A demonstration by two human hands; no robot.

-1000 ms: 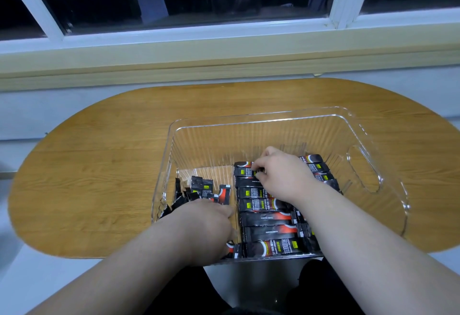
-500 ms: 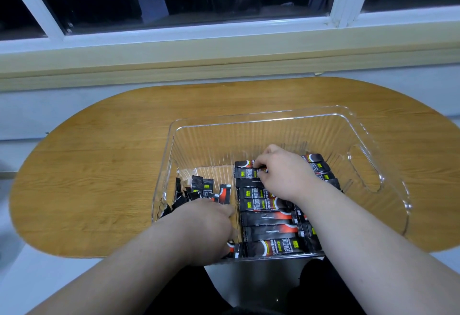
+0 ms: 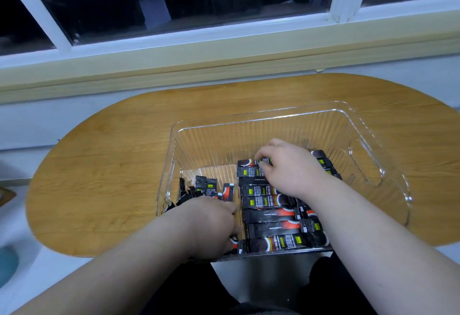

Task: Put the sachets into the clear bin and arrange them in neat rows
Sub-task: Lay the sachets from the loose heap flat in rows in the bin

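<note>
A clear ribbed bin (image 3: 293, 115) stands on the wooden table. Inside it, several black sachets (image 3: 271, 215) lie flat in a stacked row down the middle. A loose pile of sachets (image 3: 206, 187) lies jumbled at the bin's left side. My right hand (image 3: 291, 167) is at the far end of the row, its fingertips pinching the farthest sachet (image 3: 246, 163). My left hand (image 3: 211, 222) reaches down into the near left corner, fingers curled among the loose sachets; what it holds is hidden.
The oval wooden table (image 3: 99, 165) sits against a wall under a window sill (image 3: 224, 65). The bin has a cut-out handle (image 3: 368, 165) in its right wall. The far half of the bin floor holds no sachets.
My right hand has shifted slightly toward the far end of the row with the sachet. My left hand has stayed in the near left corner.
</note>
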